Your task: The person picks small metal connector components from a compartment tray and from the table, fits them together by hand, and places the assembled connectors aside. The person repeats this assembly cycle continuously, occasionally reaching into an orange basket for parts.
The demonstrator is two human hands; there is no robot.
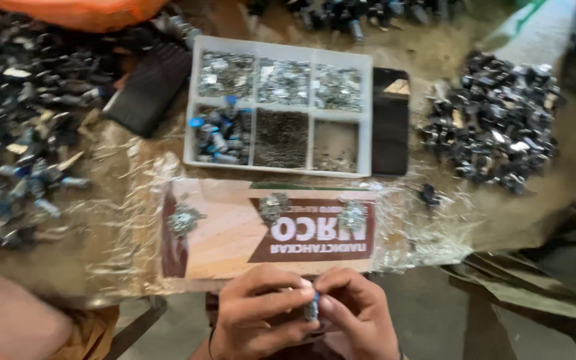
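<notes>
Head view: the left hand [258,313] and right hand [358,317] met at the near table edge, fingers curled shut together around a small blue-and-metal part [311,308]. Just beyond lay a printed cardboard sheet [235,240] bearing three little metal heaps, then a white compartment tray [368,120] of parts. Dark part piles [495,120] sat right.

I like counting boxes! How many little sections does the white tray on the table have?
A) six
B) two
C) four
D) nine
A: the white tray is split into two rows of three sections, with small metal parts in them.
</notes>
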